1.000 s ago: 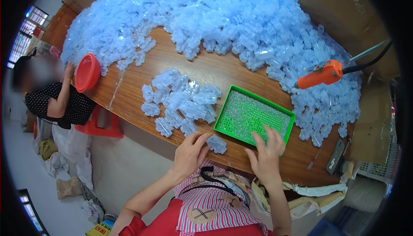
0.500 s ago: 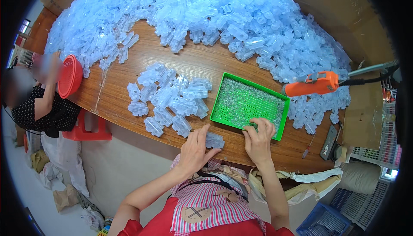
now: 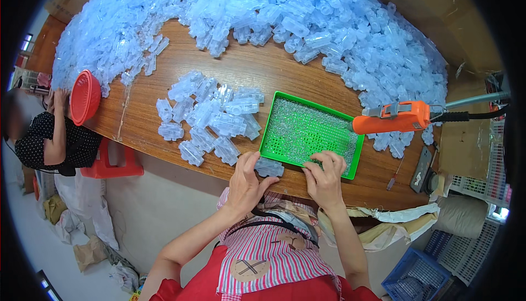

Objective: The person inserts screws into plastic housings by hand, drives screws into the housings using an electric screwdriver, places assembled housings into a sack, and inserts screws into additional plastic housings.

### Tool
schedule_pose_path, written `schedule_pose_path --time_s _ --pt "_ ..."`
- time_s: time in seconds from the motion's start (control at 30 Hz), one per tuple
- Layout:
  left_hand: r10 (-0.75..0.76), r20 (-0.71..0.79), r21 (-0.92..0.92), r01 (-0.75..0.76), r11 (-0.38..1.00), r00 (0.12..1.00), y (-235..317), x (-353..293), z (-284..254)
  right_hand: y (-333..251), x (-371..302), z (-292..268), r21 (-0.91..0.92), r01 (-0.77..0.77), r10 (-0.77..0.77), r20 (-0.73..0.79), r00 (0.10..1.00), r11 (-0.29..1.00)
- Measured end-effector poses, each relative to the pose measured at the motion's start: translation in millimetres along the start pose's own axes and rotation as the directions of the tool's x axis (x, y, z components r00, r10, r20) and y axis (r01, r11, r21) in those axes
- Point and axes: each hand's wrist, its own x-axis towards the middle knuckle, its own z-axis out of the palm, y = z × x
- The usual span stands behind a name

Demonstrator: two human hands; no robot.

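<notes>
A clear plastic housing (image 3: 269, 167) lies at the front of the table. My left hand (image 3: 245, 186) holds it at its left end, fingers behind and thumb in front. My right hand (image 3: 325, 179) is at the near edge of a green tray (image 3: 359, 155), its thumb and fingers drawn together. Whatever it pinches is too small to make out. Many small silver screws (image 3: 298, 115) are spread over the perforated tray bottom. Left of the tray sits a loose group of similar clear housings (image 3: 211, 114).
A huge heap of clear housings (image 3: 263, 10) covers the table's far side. An orange electric screwdriver (image 3: 394, 117) hangs over the tray's right end. A phone-like dark object (image 3: 421, 166) lies at right. Far left, another person (image 3: 46, 136) sits by a red basket (image 3: 86, 98).
My right hand has drawn back from inside the tray to its near edge, slightly leftward. My left hand stays at the housing. The other person's hands have lowered beside the red basket.
</notes>
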Motion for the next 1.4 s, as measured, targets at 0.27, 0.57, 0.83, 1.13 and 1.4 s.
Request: schedule_pose_path --time_s 0.27,0.57,0.83,1.13,1.4 --pt "0.085 -0.082 0.287 -0.058 0.956 0.993 2 29 -55 -17 -1 -13 0.035 -0.093 0.095 -0.072 0.993 0.995" --pt "0.039 0.133 0.475 -0.098 0.875 0.990 -38 88 -95 -35 5 -22 0.105 -0.043 0.054 -0.104 0.993 0.994" --pt "0.361 0.297 0.150 -0.417 0.897 0.884 22 38 -59 -66 -10 -17 0.731 -0.550 0.395 0.404 0.826 0.404" --pt "0.101 0.174 0.282 -0.147 0.948 0.980 6 76 -56 -46 -52 15 0.771 -0.624 0.668 0.400 0.628 0.125" --pt "-0.004 0.241 0.498 -0.120 0.859 0.970 -21 118 -67 -47 -37 13 0.607 -0.760 0.781 0.350 0.518 0.231"
